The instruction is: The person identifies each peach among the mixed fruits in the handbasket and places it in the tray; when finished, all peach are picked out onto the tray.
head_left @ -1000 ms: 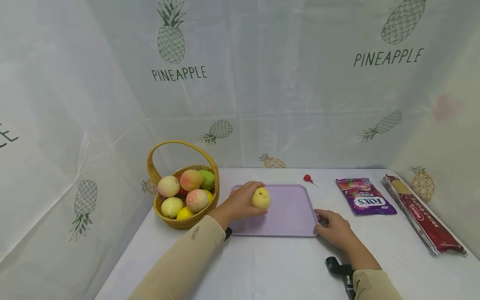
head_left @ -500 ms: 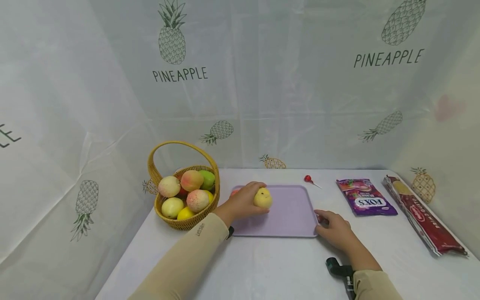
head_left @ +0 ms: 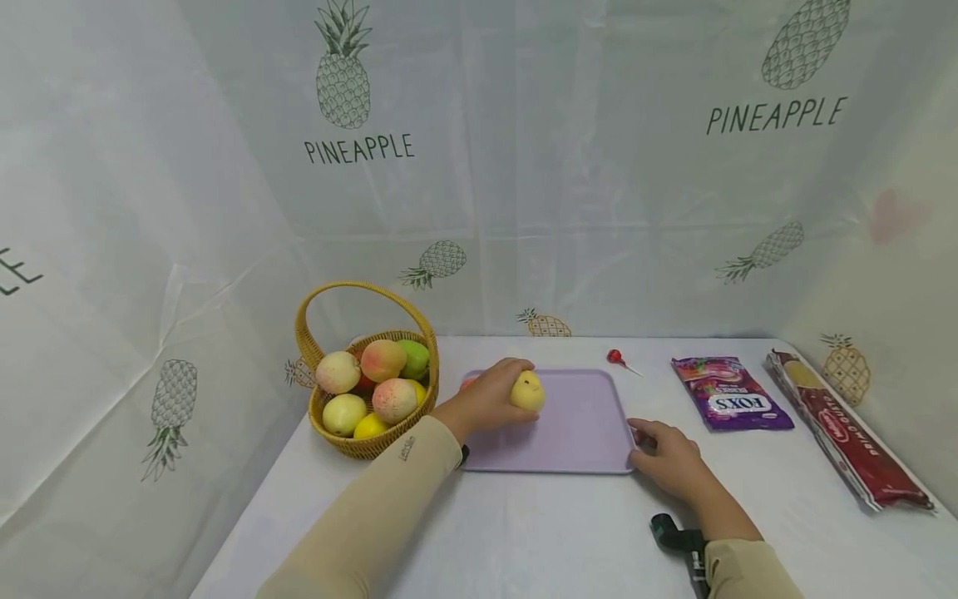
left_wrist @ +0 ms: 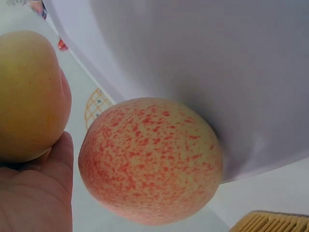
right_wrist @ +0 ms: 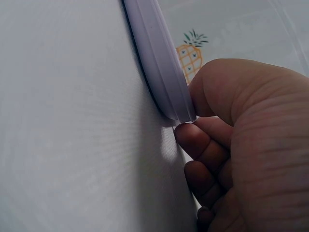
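Note:
My left hand holds a round yellow fruit above the lilac tray, fingers curled over its far side and thumb along the near side. The left wrist view shows the same fruit resting against the fingers. A pale peach with red speckles sits at the tray's left part; in the head view the left hand hides nearly all of it. My right hand pinches the tray's near right corner between thumb and index finger, its other fingers curled below the rim.
A wicker basket full of fruit stands left of the tray. Behind the tray's right corner lies a red lollipop. Farther right are a purple Fox's sweet bag and a long red packet. A pineapple-print curtain hangs behind.
My left hand has moved slightly right with the yellow fruit, still over the tray's left half. The right hand keeps its place at the tray corner.

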Demonstrator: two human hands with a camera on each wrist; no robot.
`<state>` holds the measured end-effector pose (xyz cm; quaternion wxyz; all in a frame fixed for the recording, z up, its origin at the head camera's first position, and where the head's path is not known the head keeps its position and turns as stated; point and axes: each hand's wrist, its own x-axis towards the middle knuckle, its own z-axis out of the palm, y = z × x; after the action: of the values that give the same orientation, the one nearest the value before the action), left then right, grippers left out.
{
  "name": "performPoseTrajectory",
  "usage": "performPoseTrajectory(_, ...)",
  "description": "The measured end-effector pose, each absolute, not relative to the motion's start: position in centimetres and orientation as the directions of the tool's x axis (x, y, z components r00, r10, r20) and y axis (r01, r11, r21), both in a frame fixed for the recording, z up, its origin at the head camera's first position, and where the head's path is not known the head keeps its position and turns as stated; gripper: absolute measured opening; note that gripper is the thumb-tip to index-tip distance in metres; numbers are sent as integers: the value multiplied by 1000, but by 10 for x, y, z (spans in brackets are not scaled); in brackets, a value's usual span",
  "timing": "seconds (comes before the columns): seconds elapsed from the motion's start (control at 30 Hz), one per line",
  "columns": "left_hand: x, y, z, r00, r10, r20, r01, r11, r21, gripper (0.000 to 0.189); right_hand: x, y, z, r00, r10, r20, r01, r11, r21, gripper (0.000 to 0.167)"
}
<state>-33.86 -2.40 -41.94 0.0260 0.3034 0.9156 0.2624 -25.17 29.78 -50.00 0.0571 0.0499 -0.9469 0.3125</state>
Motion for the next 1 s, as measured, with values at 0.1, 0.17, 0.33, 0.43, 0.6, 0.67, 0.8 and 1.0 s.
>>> performPoseTrajectory(0.1, -341, -23, -419, -808, 579, 111, 554, 681, 479, 84, -252, 298, -499, -988, -61, 144, -135, 798, -587, 57)
performPoseTrajectory(0.17, -343, -23, -420, -807, 581, 106, 556, 687, 467, 83, -252, 298, -498, -987, -64, 148, -140, 796, -590, 57)
performPoseTrajectory(0.33, -345, -22, -420, -816, 572, 87, 544, 707, 452, 82, -253, 297, -499, -987, -59, 149, -137, 794, -593, 56)
performPoseTrajectory(0.43, -347, -21, -420, -819, 569, 79, 543, 722, 430, 82, -253, 298, -501, -987, -58, 150, -137, 794, -592, 57)
performPoseTrajectory(0.6, -352, -19, -421, -810, 581, 81, 563, 733, 382, 81, -252, 298, -503, -988, -46, 150, -127, 797, -591, 57)
performPoseTrajectory(0.67, -353, -19, -420, -807, 585, 80, 569, 734, 370, 81, -252, 297, -502, -988, -49, 149, -129, 795, -593, 57)
performPoseTrajectory(0.8, -355, -18, -421, -805, 589, 70, 571, 738, 359, 82, -251, 297, -501, -988, -50, 147, -129, 790, -600, 57)
performPoseTrajectory(1.0, -359, -17, -422, -801, 595, 61, 582, 752, 309, 83, -250, 296, -501, -992, -35, 123, -103, 791, -604, 58)
